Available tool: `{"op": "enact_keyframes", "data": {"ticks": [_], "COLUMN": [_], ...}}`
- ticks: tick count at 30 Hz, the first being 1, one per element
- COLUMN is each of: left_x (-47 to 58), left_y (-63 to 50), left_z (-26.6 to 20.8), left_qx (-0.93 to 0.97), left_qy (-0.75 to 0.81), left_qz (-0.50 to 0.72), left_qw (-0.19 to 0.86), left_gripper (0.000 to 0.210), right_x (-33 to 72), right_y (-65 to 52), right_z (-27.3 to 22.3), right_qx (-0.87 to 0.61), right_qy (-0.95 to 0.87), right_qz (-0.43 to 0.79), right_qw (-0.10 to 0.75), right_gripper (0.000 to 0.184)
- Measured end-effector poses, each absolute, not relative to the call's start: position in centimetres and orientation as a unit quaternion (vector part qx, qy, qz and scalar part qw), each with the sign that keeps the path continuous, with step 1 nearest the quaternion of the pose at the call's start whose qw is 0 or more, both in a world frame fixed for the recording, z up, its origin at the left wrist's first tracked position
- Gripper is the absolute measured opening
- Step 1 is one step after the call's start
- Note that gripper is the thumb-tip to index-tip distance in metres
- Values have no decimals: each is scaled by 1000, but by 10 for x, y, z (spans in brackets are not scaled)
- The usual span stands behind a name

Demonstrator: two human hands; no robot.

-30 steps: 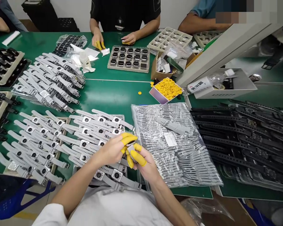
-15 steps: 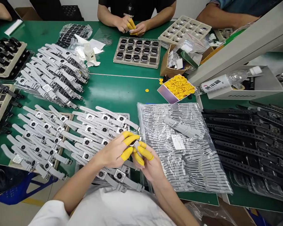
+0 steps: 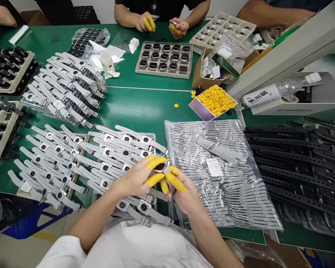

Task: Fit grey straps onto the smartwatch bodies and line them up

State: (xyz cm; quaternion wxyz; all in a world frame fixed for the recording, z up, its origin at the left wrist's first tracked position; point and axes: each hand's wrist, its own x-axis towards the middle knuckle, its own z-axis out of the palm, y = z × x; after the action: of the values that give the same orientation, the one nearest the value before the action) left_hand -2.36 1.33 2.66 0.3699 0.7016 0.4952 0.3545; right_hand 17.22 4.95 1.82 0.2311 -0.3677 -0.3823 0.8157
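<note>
Yellow finger cots cover fingertips on both of my hands. Between thumb and fingers, my left hand [image 3: 141,174] grips a smartwatch [image 3: 159,167] with a dark face and silver case. My right hand [image 3: 181,186] pinches a grey watch strap [image 3: 166,170] at the case's right side; whether the strap sits in the case I cannot tell, as fingers hide the joint. Under and left of my hands lie rows of grey-strapped watches [image 3: 125,152], backs up, on a tray. Beside my right hand is a clear bag of grey straps [image 3: 240,193] with a few loose straps [image 3: 220,149] on top.
A purple box of yellow finger cots [image 3: 203,110] stands beyond the bag. Black straps [image 3: 293,175] lie at right, under a slanted grey post [image 3: 284,48]. Stacked grey watches [image 3: 67,89] are at left. Across the table, a co-worker's hands [image 3: 178,26] work behind a tray of watch faces [image 3: 164,73].
My hands have turned the watch slightly, so more of its dark face shows. The co-worker's hands have moved apart, and a crumpled white tissue now lies near their tray.
</note>
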Motion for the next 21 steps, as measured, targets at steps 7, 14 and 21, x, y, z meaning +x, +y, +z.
{"op": "enact_keyframes", "data": {"ticks": [7,14,21], "left_x": [-17,-18,-31], "left_y": [17,26,26], "left_z": [17,18,18], "left_qx": [487,187,204], "left_qy": [495,530,569], "left_qz": [565,699,666], "left_qw": [445,442,438], "left_gripper": [24,48,35], "right_x": [179,201,199], "right_y": [41,62,66], "right_z": [7,12,23], "right_qx": [-370,-384,-417], "right_qy": [-439,-509,-548], "right_qz": [802,769,720], "right_qw": [163,38,90], "right_gripper": [50,55,47]}}
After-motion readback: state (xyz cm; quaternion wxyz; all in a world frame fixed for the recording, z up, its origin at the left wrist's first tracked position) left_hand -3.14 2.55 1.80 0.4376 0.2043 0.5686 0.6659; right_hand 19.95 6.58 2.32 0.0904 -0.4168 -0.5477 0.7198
